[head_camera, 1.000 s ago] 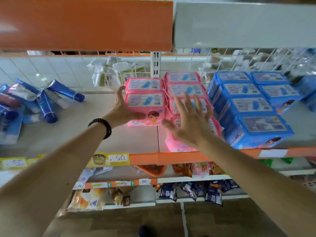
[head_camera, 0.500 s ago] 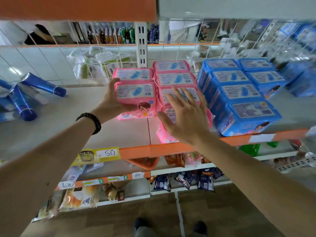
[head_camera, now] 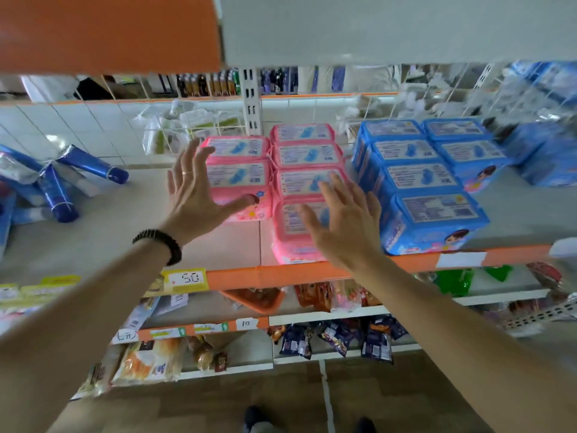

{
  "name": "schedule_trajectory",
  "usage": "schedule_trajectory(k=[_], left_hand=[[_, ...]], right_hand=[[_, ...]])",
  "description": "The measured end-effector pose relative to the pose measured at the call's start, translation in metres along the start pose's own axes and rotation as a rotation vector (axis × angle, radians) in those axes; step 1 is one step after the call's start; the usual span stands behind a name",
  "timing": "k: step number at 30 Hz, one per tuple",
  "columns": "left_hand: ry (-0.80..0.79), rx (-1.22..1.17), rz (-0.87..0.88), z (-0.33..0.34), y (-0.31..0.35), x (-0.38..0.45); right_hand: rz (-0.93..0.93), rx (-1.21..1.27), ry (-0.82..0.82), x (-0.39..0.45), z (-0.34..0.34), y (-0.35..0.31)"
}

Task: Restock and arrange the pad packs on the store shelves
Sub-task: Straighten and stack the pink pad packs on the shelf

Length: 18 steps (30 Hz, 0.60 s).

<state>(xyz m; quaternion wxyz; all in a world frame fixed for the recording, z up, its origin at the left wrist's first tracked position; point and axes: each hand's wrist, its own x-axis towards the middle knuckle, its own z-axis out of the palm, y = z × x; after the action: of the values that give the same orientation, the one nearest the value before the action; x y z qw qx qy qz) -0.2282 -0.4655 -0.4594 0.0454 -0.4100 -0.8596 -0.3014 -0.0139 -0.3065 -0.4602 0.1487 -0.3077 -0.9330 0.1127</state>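
Orange edging runs along the front of the shelf (head_camera: pixel 312 275) that carries everything here, and the step in hand looks like squaring up the pink stock on it. Largest on that board is the block of blue pad packs (head_camera: pixel 437 179) at the right, already in tidy files and best left alone. Just left of them, touching or nearly so, stand the pink pad packs (head_camera: pixel 307 154) in two files: a long one of four running from the back wire to the shelf lip, and a short one of two beside it on the left, whose front pack (head_camera: pixel 239 182) sits well back from the lip. To do the step well I would judge that flat palms should press the packs from both sides and from the front, so that the files close up without the soft wrappers buckling, and that the nearest pack of the long file, which leans out over the lip, wants nudging back. The right hand (head_camera: pixel 346 226) hangs spread over the front two packs of the long file, fingers straight and apart, holding nothing; whether it touches the wrapper I cannot tell. The left hand (head_camera: pixel 195 195), with a dark bead bracelet (head_camera: pixel 160 243) at the wrist, is likewise spread and empty, its thumb lying across the lower front of the short file's front pack and its fingers rising past that pack's left edge. Well apart at the far left lie blue tubes (head_camera: pixel 62 195), toppled and no part of this job.
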Motion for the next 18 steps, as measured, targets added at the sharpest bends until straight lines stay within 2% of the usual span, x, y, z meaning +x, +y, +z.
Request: schedule_trajectory(k=[2, 3, 7, 9, 12, 14, 18], left_hand=[[0.048, -0.005, 0.105, 0.004, 0.029, -0.022], [0.032, -0.029, 0.09, 0.008, 0.046, -0.035], [-0.224, -0.103, -0.092, 0.035, 0.087, -0.073], [-0.23, -0.134, -0.124, 0.042, 0.095, -0.076], [-0.237, -0.146, -0.164, 0.035, 0.102, -0.073], [-0.242, -0.054, -0.152, 0.03, 0.107, -0.077], [-0.129, 0.095, -0.116, 0.021, 0.13, -0.087]], right_hand=[[0.093, 0.124, -0.021, -0.005, -0.006, 0.018], [0.121, 0.209, -0.052, -0.007, -0.008, 0.024], [0.12, 0.514, -0.164, -0.006, -0.006, 0.026], [0.106, 0.552, -0.173, -0.004, -0.003, 0.024], [0.128, 0.54, -0.271, -0.002, -0.004, 0.027], [0.106, 0.551, -0.323, -0.002, -0.01, 0.033], [-0.026, 0.517, -0.318, -0.008, -0.027, 0.05]])
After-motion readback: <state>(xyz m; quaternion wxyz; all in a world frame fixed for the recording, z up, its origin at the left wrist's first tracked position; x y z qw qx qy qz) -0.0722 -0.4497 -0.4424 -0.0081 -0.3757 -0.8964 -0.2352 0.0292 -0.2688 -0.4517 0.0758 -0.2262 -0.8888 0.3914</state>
